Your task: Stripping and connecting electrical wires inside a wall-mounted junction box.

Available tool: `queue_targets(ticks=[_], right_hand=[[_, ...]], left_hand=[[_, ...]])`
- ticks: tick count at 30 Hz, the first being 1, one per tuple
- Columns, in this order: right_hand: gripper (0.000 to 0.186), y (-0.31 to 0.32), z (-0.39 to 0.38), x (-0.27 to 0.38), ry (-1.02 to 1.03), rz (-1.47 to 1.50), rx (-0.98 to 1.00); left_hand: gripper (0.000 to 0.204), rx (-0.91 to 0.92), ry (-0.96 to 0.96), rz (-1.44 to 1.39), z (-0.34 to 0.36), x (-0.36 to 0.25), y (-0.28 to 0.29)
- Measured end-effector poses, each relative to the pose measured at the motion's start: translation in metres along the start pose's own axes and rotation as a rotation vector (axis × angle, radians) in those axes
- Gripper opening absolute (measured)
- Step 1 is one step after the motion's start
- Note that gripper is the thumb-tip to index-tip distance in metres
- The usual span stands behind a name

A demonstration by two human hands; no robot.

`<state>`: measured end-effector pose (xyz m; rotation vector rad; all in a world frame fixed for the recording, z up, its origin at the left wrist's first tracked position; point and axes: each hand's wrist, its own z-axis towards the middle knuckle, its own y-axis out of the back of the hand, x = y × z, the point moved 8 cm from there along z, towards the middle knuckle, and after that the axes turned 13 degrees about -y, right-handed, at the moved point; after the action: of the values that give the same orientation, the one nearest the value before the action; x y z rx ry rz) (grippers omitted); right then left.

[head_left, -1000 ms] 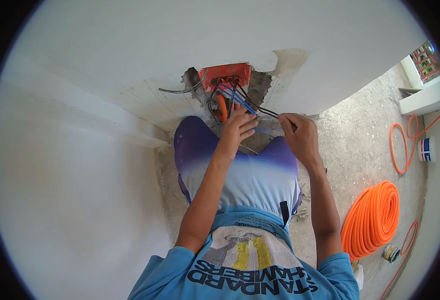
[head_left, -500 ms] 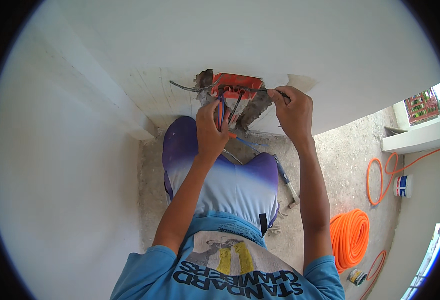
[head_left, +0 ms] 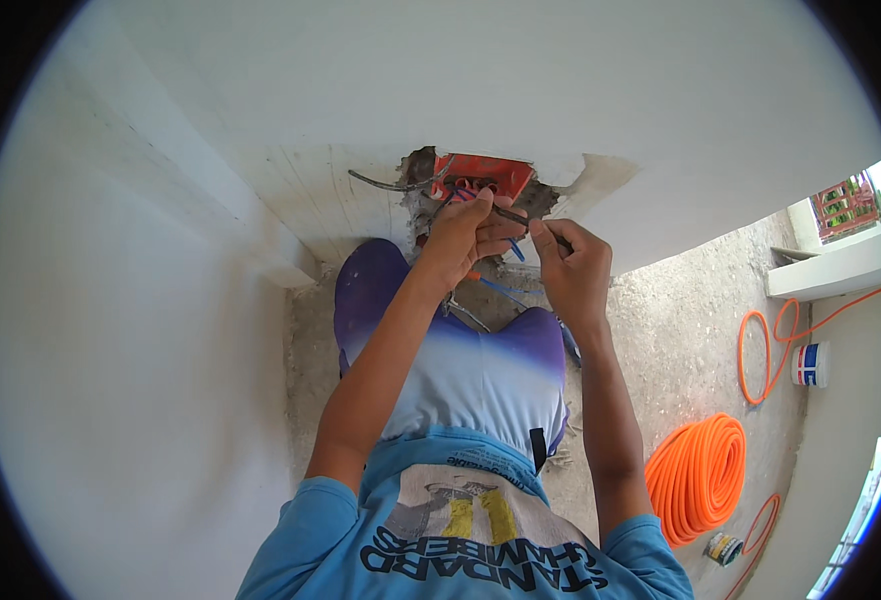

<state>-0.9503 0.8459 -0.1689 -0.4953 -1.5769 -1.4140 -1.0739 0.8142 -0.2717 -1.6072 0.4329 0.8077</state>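
A red electrical box (head_left: 490,168) sits in a rough hole broken into the white wall, with loose wires coming out of it. In front of it my left hand (head_left: 450,245) is closed on blue wire (head_left: 516,250), whose end pokes out below my fingers. The tip of my left thumb also lies against a black cable (head_left: 510,214). Just right of it, my right hand (head_left: 574,270) pinches that same cable between thumb and curled forefinger. Another dark cable (head_left: 385,185) sticks out leftward from the box. My fingers partly hide the box's lower openings.
On the concrete floor lie an orange conduit coil (head_left: 698,480), a loose orange tube (head_left: 755,355) and a small can (head_left: 723,548). A white bucket (head_left: 810,364) stands by the right wall. Blue wires (head_left: 505,289) in an orange tube end lie beyond my knees.
My left hand has shifted right with the wires, meeting the black cable. My right hand has come down and left, so both hands are now close together. The camera view has shifted slightly.
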Motion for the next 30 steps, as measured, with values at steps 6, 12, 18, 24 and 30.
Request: queue_targets(ticks=[6,12,18,24,30], right_hand=[[0.033,-0.039,-0.031,-0.032,-0.092,0.266,0.01],[0.032,-0.05,-0.033,-0.045,-0.107,0.384,0.089],[0.033,-0.082,-0.053,-0.062,-0.271,0.742,0.256],[0.034,-0.057,-0.045,-0.058,-0.212,0.78,0.197],[0.02,-0.027,0.009,-0.034,0.053,0.328,0.112]], left_hand=[[0.029,-0.109,-0.277,0.093,0.022,-0.022,0.006],[0.03,-0.029,-0.367,0.206,0.019,-0.028,0.017],[0.039,0.054,-0.375,0.211,0.01,-0.026,0.02],[0.053,0.192,-0.301,0.224,-0.001,-0.017,0.0],[0.054,0.048,-0.377,-0.045,0.003,-0.022,0.025]])
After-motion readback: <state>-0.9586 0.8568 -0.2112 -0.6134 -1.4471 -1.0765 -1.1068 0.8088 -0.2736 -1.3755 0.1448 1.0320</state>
